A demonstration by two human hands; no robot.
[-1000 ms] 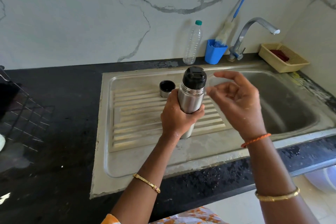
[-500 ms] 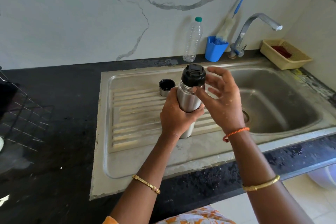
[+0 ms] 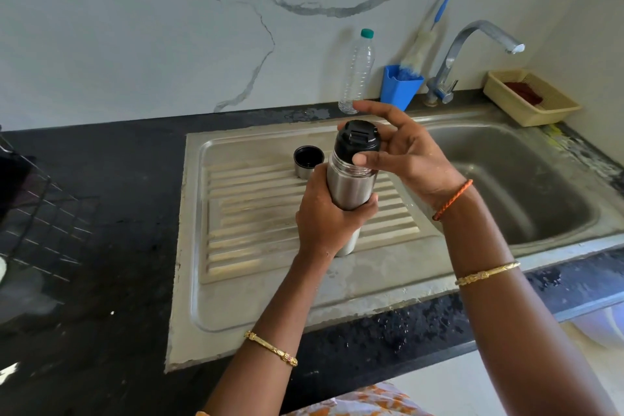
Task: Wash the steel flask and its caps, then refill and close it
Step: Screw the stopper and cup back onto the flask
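Since the previous frame, the right hand (image 3: 403,155) has closed in on the black inner cap (image 3: 358,139): thumb and fingers now curl round its rim, index finger raised above it. The left hand (image 3: 329,213) remains wrapped firmly round the body of the steel flask (image 3: 349,184), which stands upright on the ribbed drainboard (image 3: 256,213) of the steel sink (image 3: 540,186). The steel outer cap (image 3: 308,161) sits mouth-up on the drainboard, just behind the left hand. The left palm hides the flask's lower body. Whether the inner cap is fully seated cannot be determined.
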